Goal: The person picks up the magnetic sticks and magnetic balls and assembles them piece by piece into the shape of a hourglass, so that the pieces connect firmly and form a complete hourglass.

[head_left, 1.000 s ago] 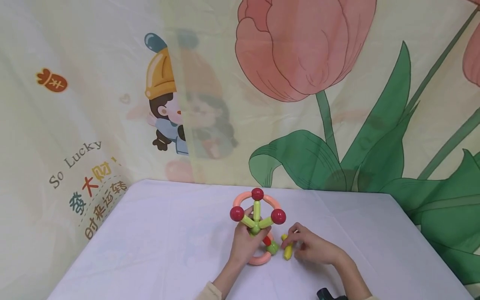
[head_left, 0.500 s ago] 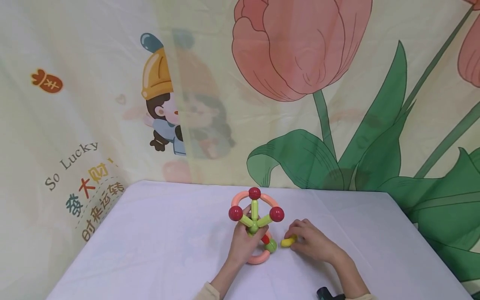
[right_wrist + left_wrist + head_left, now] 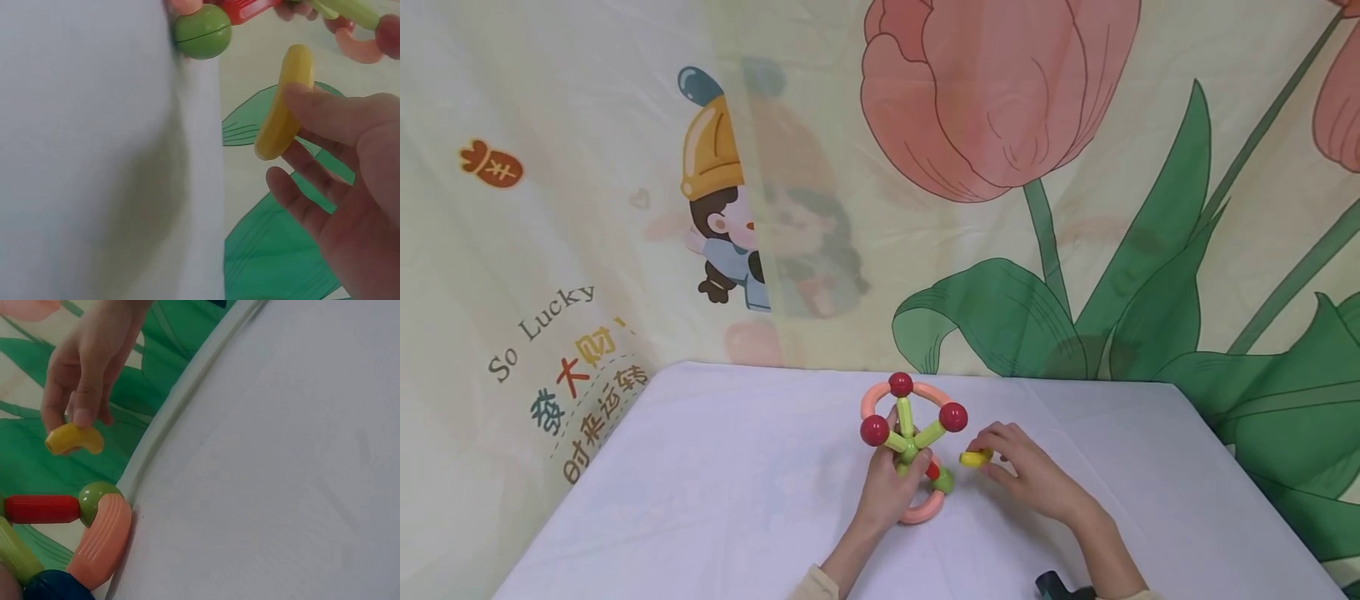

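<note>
My left hand (image 3: 886,487) grips the middle of a toy built from magnetic rods and balls. Its top carries red balls (image 3: 953,417) on light green rods (image 3: 929,434), linked behind by pink curved rods. Lower down, a red rod (image 3: 41,509) leads to a green ball (image 3: 99,497), and a pink curved rod (image 3: 103,544) runs from there to a dark blue ball (image 3: 57,586). To the right, my right hand (image 3: 1037,475) pinches a yellow curved rod (image 3: 286,106) between thumb and fingers, raised off the table and apart from the green ball. My left palm hides part of the toy.
A white cloth covers the table (image 3: 722,483). A black object (image 3: 1054,586) lies at its front edge near my right forearm. Behind the table hangs a printed curtain (image 3: 820,250) with tulips and a cartoon figure.
My right hand has taken hold of the yellow curved rod, turned it sideways and lifted it from the table. The toy in my left hand has tilted slightly.
</note>
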`<state>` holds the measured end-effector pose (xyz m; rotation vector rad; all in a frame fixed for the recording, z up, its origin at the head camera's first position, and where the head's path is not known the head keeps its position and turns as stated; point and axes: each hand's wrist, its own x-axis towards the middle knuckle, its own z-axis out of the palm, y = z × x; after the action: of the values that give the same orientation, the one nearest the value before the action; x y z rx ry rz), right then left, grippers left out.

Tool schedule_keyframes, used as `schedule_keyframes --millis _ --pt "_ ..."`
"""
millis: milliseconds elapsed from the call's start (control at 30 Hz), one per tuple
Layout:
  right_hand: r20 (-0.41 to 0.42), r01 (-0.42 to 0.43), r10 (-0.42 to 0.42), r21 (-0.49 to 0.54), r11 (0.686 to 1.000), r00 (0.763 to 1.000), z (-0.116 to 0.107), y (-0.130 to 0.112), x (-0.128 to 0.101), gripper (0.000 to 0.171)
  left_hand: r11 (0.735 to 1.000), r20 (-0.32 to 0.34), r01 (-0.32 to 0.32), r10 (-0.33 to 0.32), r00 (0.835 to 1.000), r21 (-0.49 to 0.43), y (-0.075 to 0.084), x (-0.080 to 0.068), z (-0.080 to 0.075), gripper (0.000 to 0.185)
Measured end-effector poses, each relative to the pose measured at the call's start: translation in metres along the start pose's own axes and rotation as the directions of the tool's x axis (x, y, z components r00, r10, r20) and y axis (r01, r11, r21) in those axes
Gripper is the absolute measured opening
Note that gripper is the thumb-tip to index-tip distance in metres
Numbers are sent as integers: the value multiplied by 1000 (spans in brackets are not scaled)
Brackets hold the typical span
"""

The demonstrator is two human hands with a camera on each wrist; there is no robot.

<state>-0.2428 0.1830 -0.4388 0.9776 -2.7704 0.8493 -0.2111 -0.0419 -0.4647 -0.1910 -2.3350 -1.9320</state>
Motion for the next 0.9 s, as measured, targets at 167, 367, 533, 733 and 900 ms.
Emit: schedule_keyframes --millis 167,367,533,733,900 --pt "-82 54 -54 2 999 995 -10 -10 -1 33 1000 17 -6 6 1000 -1 -2 0 0 74" --pt "-150 106 -108 -18 994 983 -19 -23 -3 36 1000 -21 -15 15 1000 -8 -6 -1 4 68" --pt "-174 121 -126 -36 992 977 -22 -31 -4 37 998 -52 -54 54 997 20 -6 -2 4 61" --pt "-202 171 -176 -46 984 963 -25 -41 -6 40 991 -9 -126 127 992 46 -7 1 -6 46" --pt "-225 249 -256 -58 967 940 -27 -51 -5 42 990 -13 -93 95 995 109 -10 3 -12 67"
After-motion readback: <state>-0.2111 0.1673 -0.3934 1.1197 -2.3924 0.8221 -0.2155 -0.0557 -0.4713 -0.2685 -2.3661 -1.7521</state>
